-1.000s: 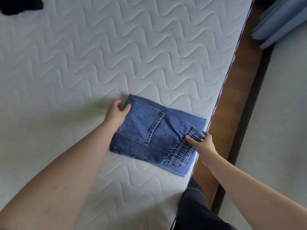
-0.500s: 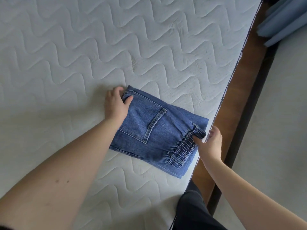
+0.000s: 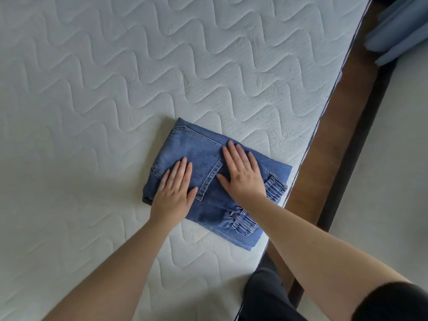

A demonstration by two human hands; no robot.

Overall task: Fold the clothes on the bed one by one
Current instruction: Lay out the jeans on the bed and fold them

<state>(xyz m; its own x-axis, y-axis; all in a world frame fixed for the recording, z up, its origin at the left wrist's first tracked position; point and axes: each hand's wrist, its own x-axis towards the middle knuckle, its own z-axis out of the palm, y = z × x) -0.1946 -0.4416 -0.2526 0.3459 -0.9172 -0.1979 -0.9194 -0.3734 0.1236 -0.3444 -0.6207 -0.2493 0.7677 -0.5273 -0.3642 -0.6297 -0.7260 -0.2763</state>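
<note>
The folded jeans [image 3: 208,181] are pressed flat under both released hands, left [image 3: 173,193] and right [image 3: 243,174], long axis running toward the mattress [image 3: 92,89] edge.

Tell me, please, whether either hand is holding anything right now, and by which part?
Nothing is held. The left hand and right hand lie flat, fingers straight, on top of the folded jeans on the mattress.

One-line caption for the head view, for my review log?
Left hand and right hand press flat on folded blue denim jeans near the white quilted mattress edge.
</note>
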